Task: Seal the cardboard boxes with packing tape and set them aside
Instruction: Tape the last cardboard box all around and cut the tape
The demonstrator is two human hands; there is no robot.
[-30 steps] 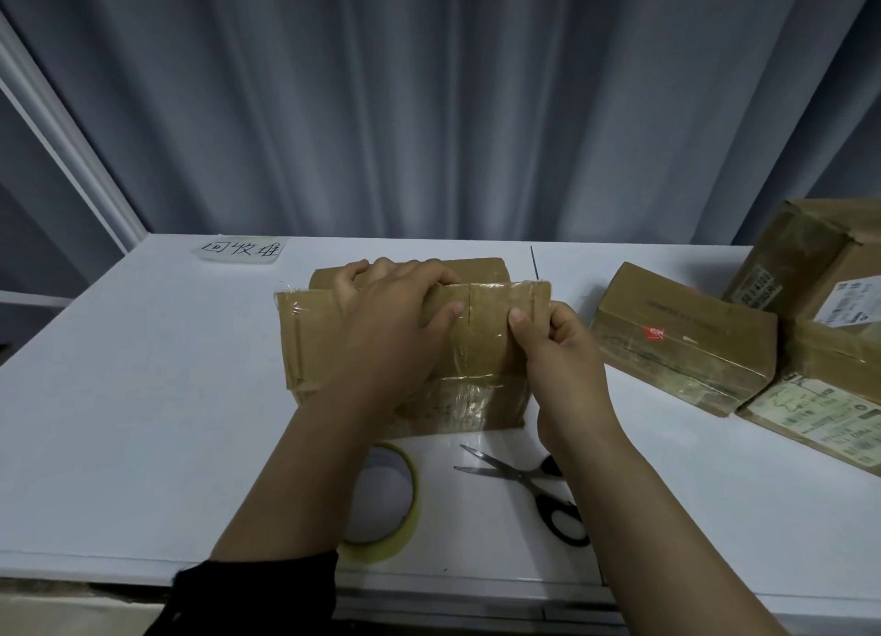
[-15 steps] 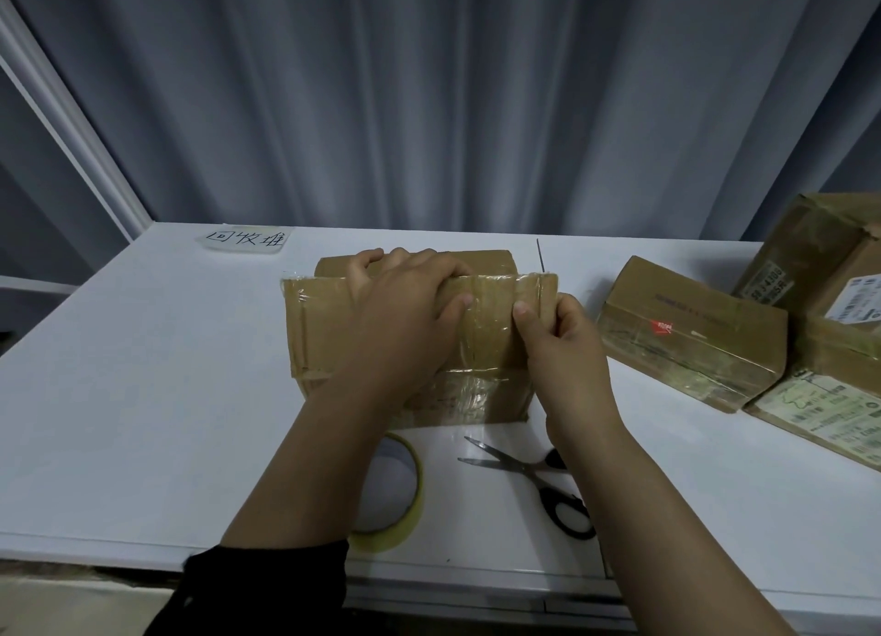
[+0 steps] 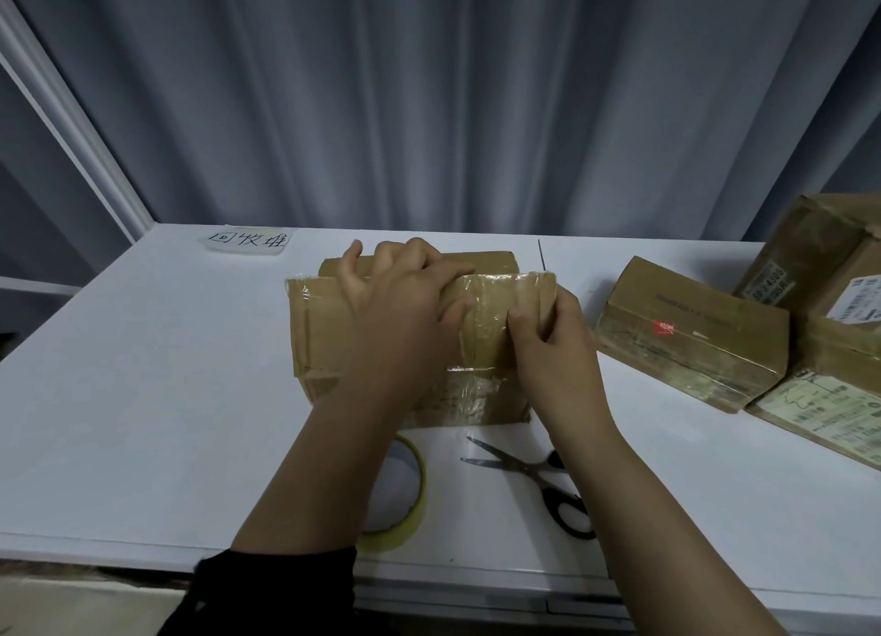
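Observation:
A brown cardboard box (image 3: 317, 330) wrapped in clear packing tape stands in the middle of the white table (image 3: 143, 397). My left hand (image 3: 400, 316) lies over its top and front, fingers spread and pressing the taped surface. My right hand (image 3: 548, 344) holds the box's right end, with the thumb on the tape on the front face and the fingers curled round the edge. A roll of yellowish packing tape (image 3: 410, 497) lies near the front edge, partly hidden under my left forearm.
Black-handled scissors (image 3: 538, 478) lie open in front of the box. Taped boxes sit at the right: a low one (image 3: 691, 330) and a stack with labels (image 3: 829, 292). A handwritten paper label (image 3: 248, 240) lies at the back left. A grey curtain hangs behind.
Both hands stay on the box in nearly the same places; only the view has shifted slightly.

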